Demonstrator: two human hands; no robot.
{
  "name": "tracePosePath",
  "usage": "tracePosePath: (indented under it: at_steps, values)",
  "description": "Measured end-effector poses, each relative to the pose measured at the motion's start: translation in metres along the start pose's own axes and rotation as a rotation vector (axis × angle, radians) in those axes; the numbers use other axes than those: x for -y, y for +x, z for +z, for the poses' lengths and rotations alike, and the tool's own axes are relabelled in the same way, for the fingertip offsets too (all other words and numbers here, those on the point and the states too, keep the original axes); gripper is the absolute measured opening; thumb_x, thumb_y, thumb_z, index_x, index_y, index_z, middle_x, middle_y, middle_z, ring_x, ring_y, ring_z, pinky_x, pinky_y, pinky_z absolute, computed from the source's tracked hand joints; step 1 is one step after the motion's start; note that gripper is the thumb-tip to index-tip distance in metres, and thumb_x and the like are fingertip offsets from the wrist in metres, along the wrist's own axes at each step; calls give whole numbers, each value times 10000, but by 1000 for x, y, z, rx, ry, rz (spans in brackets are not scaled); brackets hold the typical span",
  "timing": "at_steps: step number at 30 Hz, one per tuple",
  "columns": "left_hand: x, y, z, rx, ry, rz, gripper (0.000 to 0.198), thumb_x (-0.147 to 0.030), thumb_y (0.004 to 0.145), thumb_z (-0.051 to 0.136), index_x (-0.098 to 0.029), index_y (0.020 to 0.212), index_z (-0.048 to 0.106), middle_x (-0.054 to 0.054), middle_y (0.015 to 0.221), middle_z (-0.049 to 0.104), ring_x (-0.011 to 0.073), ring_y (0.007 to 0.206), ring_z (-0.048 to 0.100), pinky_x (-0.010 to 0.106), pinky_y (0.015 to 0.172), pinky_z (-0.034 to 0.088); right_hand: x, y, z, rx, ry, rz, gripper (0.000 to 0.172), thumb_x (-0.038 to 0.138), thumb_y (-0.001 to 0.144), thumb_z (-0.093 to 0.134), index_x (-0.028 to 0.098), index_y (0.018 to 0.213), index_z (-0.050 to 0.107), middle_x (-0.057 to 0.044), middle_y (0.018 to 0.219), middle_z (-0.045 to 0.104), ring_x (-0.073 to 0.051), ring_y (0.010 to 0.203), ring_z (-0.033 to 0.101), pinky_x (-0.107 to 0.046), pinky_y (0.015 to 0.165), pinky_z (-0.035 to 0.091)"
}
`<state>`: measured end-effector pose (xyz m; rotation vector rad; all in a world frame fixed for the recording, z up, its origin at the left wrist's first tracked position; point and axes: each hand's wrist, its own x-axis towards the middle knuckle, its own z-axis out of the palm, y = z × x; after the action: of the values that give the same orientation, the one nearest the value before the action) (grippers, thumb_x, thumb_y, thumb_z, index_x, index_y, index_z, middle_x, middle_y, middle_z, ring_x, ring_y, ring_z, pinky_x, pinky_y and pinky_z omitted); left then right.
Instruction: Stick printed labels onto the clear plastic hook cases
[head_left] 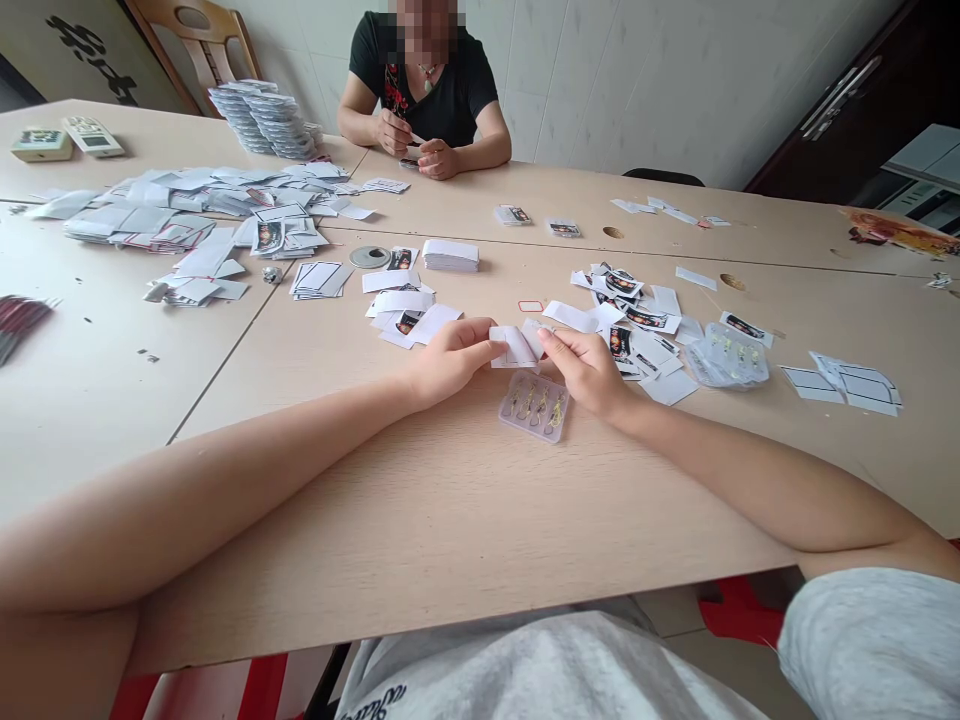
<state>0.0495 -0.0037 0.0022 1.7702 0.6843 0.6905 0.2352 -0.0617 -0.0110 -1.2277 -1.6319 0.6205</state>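
Between my two hands is a folded white paper label (511,347), held up just above the table. My left hand (459,360) pinches its left end between thumb and fingers. On the other side, my right hand (583,368) grips the right part, where a second flap stands up. Right below them lies a clear plastic box (534,408) with several fishing hooks on yellow cord in it. Loose white labels (401,305) are heaped beyond my left hand. A pile of printed labels (637,330) spreads beyond my right hand.
A stack of white cards (451,256) and a grey tape roll (370,257) stand further back. At right are bagged clear boxes (726,357) and paper strips (844,383). Large paper heaps (202,200) cover the far left. Across the table sits a person (424,100) with both hands together.
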Motion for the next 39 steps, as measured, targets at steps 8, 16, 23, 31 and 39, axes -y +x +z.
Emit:
tracePosePath:
  at_steps: [8, 16, 23, 31, 39]
  values:
    - [-2, -1, -1, -8, 1, 10, 168, -305, 788, 507, -160, 704, 518, -24, 666, 479, 119, 644, 449, 268, 632, 335, -5, 4, -3, 42, 195, 118, 429, 529, 853, 493, 192, 594, 555, -11, 629, 517, -154, 651, 481, -299, 635, 408]
    - [-2, -2, -1, -18, -67, -4, 152, -297, 775, 522, -151, 745, 553, -13, 698, 535, 133, 689, 509, 277, 669, 375, -17, 9, -2, 34, 472, 246, 303, 451, 834, 552, 198, 681, 618, -17, 710, 574, -150, 672, 532, -296, 661, 459]
    - [-4, -1, 0, -56, -54, -9, 152, -305, 750, 514, -160, 705, 520, -16, 670, 525, 135, 671, 497, 274, 653, 368, -9, 14, -2, 5, 588, 315, 309, 452, 802, 560, 214, 973, 658, -33, 868, 661, -179, 789, 591, -311, 672, 483]
    - [-2, 0, 0, -89, -136, -51, 186, -277, 758, 527, -175, 633, 434, -31, 625, 488, 111, 602, 461, 253, 572, 344, -12, 16, -4, -26, 648, 348, 354, 444, 813, 546, 191, 1034, 658, -63, 1014, 682, -184, 888, 616, -293, 667, 483]
    - [2, 1, -3, -55, -183, -54, 183, -286, 784, 526, -181, 652, 454, -9, 654, 522, 143, 648, 522, 273, 584, 383, -22, 21, -8, -13, 689, 390, 359, 462, 844, 499, 202, 1045, 645, -61, 1016, 696, -179, 893, 638, -292, 696, 472]
